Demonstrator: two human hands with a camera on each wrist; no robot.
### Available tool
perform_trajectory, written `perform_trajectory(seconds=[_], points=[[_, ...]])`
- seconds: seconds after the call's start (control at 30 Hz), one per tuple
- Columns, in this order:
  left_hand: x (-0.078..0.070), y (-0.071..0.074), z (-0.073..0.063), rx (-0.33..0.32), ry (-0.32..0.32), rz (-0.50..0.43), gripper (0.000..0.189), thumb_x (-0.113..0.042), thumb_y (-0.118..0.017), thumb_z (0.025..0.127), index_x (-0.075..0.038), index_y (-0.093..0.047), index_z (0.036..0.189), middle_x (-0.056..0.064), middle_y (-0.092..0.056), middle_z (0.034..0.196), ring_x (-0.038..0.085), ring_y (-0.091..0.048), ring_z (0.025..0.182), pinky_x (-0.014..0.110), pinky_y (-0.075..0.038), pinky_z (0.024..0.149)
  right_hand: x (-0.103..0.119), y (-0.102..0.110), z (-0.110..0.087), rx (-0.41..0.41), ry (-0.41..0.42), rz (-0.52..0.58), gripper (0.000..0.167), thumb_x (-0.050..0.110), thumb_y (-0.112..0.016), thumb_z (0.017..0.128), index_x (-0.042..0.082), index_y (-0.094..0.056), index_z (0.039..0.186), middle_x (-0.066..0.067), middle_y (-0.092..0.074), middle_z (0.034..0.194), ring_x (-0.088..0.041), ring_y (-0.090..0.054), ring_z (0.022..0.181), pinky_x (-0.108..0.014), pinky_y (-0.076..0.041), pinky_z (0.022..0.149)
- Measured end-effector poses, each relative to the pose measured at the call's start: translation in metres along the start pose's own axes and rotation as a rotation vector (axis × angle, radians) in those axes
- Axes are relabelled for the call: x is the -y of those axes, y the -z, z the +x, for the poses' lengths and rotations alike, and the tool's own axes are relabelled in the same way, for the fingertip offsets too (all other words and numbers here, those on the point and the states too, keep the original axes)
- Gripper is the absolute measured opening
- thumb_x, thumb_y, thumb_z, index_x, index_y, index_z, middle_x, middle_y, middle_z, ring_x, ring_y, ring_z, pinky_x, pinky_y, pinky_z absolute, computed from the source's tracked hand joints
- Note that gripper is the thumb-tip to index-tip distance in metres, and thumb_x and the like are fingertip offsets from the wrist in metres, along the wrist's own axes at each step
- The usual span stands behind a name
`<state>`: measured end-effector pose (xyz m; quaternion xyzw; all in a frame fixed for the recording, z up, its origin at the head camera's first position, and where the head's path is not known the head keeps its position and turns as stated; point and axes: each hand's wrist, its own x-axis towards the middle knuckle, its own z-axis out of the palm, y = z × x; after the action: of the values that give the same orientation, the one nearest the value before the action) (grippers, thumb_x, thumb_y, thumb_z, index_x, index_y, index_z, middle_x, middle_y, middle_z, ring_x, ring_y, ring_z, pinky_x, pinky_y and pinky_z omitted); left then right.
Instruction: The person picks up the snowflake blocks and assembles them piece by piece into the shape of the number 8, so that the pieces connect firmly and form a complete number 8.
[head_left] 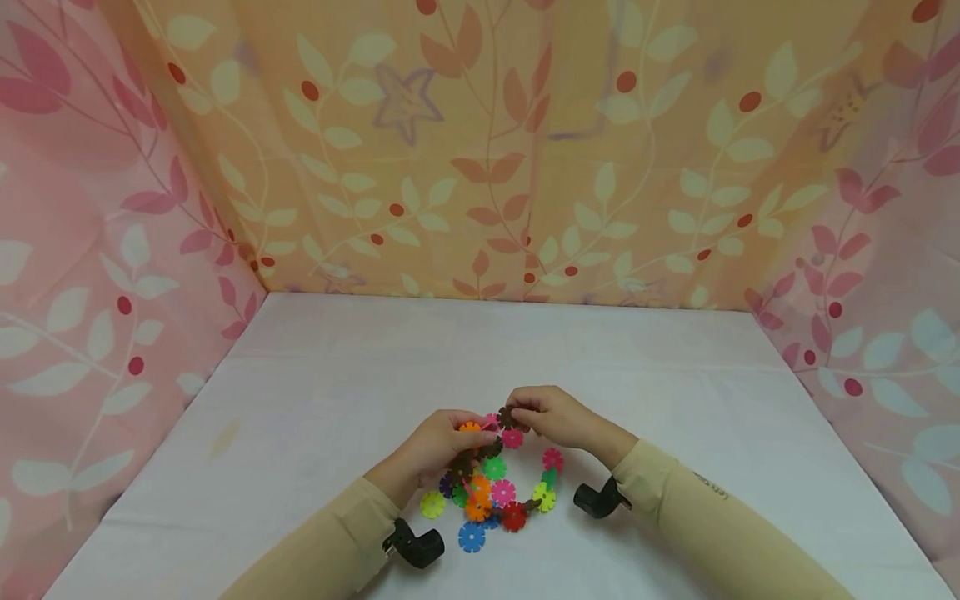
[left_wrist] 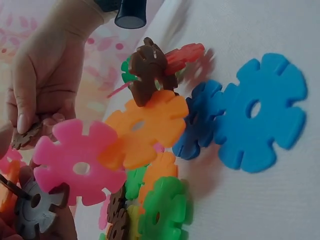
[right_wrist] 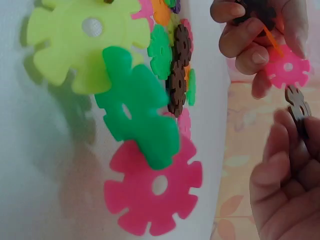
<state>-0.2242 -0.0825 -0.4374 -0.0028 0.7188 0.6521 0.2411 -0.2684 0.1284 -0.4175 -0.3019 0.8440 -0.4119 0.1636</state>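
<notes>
My left hand (head_left: pixel 431 446) holds a cluster of notched, flower-shaped plastic discs. Among its fingers are a pink disc (right_wrist: pixel 288 67), an orange one and a dark brown one (right_wrist: pixel 255 14). My right hand (head_left: pixel 555 417) pinches a brown flower disc (right_wrist: pixel 298 106) between thumb and fingers, its edge close against the pink disc. Whether the two are slotted together I cannot tell. In the left wrist view, the right hand's brown disc (left_wrist: pixel 26 136) shows at the left. Below the hands lies a joined loop of discs, including red (head_left: pixel 513 517), orange (head_left: pixel 478 507) and yellow (head_left: pixel 544 497).
A white cloth covers the table (head_left: pixel 315 383). A blue disc (head_left: pixel 472 537) lies nearest the front, and a yellow-green disc (head_left: pixel 432 504) lies at the left of the group. Green and pink discs (right_wrist: pixel 157 187) curve along the right. Patterned curtains (head_left: pixel 480 167) enclose the back and sides.
</notes>
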Motion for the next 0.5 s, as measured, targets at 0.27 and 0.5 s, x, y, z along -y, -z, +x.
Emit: perform_trajectory(seconds=[0.27, 0.5], points=[[-0.0009, -0.0001, -0.0021, 0.016, 0.003, -0.018, 0.043, -0.034, -0.07, 0.079, 0.001, -0.066, 0.104, 0.014, -0.065, 0.095, 0.015, -0.057, 0.065, 0.026, -0.052, 0.066, 0.0028, 0.0011, 0.0012, 0.018, 0.009, 0.064, 0.014, 0.016, -0.049, 0.095, 0.012, -0.062, 0.089, -0.006, -0.057, 0.073, -0.023, -0.049, 0.065, -0.024, -0.042, 0.055], [-0.0022, -0.0001, -0.003, 0.022, 0.0, -0.006, 0.034, -0.024, -0.07, 0.081, 0.0, -0.067, 0.104, 0.016, -0.066, 0.097, 0.016, -0.057, 0.065, 0.027, -0.053, 0.065, 0.003, 0.0011, 0.0026, 0.068, 0.071, 0.062, 0.013, 0.015, -0.052, 0.094, 0.012, -0.063, 0.087, -0.013, -0.058, 0.075, -0.029, -0.053, 0.07, -0.027, -0.046, 0.06]])
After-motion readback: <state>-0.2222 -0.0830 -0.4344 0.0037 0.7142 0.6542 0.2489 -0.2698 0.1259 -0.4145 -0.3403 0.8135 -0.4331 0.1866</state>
